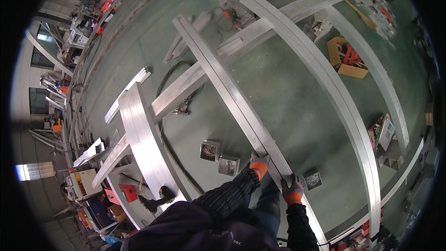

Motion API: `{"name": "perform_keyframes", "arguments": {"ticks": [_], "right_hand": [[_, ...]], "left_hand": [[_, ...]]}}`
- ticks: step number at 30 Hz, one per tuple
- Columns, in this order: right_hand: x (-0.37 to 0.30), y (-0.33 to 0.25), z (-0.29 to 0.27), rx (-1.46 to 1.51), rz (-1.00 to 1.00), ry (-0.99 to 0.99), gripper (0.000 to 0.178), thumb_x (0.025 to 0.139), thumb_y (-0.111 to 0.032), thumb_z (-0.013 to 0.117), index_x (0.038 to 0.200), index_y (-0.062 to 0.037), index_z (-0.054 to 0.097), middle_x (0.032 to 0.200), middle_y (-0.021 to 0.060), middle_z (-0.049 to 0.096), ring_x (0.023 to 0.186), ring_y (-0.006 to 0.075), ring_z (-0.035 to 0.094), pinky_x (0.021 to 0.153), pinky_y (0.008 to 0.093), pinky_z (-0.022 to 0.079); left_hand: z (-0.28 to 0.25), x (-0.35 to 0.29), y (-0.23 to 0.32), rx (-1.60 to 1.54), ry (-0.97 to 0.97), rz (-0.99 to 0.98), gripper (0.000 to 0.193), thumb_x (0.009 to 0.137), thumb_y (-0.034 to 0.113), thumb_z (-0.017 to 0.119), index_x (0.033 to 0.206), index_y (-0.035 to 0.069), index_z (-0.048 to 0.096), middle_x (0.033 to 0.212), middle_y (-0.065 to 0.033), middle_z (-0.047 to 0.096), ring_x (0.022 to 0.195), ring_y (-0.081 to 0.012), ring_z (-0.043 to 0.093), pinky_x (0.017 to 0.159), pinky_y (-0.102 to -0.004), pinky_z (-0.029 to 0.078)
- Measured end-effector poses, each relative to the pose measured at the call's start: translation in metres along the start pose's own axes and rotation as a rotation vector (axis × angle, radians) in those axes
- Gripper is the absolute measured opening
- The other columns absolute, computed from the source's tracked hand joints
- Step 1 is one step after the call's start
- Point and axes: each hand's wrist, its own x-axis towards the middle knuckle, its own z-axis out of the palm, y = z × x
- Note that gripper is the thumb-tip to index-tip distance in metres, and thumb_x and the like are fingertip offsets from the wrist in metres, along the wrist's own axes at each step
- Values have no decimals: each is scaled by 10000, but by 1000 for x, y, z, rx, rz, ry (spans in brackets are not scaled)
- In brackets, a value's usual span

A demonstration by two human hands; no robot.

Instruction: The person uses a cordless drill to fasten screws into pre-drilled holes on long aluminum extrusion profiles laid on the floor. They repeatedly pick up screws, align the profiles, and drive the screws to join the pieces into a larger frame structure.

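A long silver aluminium profile [234,104] with a groove along its top runs from the far left down towards me on the right. My left hand [259,164], in a grey and orange glove, is closed on its left edge. A little nearer, my right hand [292,189], gloved alike, grips the right edge. The undersides of my fingers are hidden. Right of that hand stands a small square tin [312,179] of small metal parts. Two more tins, one dark-filled [210,150] and one paler [228,165], stand left of my left hand.
A black cordless drill [160,198] rests on a wide aluminium panel [141,125] at left. A crosswise beam [179,90] lies under the profiles. More long profiles [320,69] extend on the right. A cable [174,155] trails over the green floor. Far right is a cardboard box [353,70].
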Motion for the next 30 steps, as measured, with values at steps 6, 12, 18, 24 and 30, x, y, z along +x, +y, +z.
{"name": "perform_keyframes", "arguments": {"ticks": [6, 12, 18, 24, 30], "right_hand": [[27, 13, -7, 130, -37, -100, 770, 803, -568, 767, 1333, -34, 604, 1279, 203, 647, 1212, 425, 573, 1052, 484, 448], [68, 56, 29, 490, 55, -441, 921, 771, -598, 817, 1413, 4, 544, 1316, 204, 663, 1221, 325, 627, 1011, 400, 500], [87, 84, 26, 518, 6, -514, 743, 812, -515, 825, 1288, 27, 649, 1209, 158, 726, 1120, 259, 675, 988, 367, 502], [105, 89, -25, 530, 31, -475, 630, 839, -444, 819, 1250, 9, 670, 1147, 154, 737, 1066, 233, 677, 945, 357, 511], [99, 78, -34, 428, 2, -415, 724, 797, -515, 828, 1263, 10, 649, 1178, 176, 723, 1088, 261, 672, 951, 369, 513]], "left_hand": [[19, 25, -46, -642, -150, 100, 535, 871, -30, 705, 1339, 63, 462, 1222, -195, 650, 1120, -314, 650, 973, -443, 560], [-6, 50, -65, -702, -573, 170, 530, 888, -53, 641, 1389, 54, 506, 1293, -139, 638, 1145, -246, 639, 1010, -425, 523], [-47, 36, -12, -629, -836, -166, 456, 927, -43, 587, 1374, 42, 561, 1359, -125, 628, 1255, -219, 614, 1089, -398, 492], [-61, 14, 4, -641, -642, -260, 321, 913, 48, 722, 1220, 66, 630, 1143, -101, 717, 1093, -230, 697, 985, -377, 561], [-37, 12, 4, -616, -633, -232, 328, 924, 43, 711, 1241, 37, 625, 1167, -108, 711, 1110, -229, 693, 1000, -353, 557]]}}
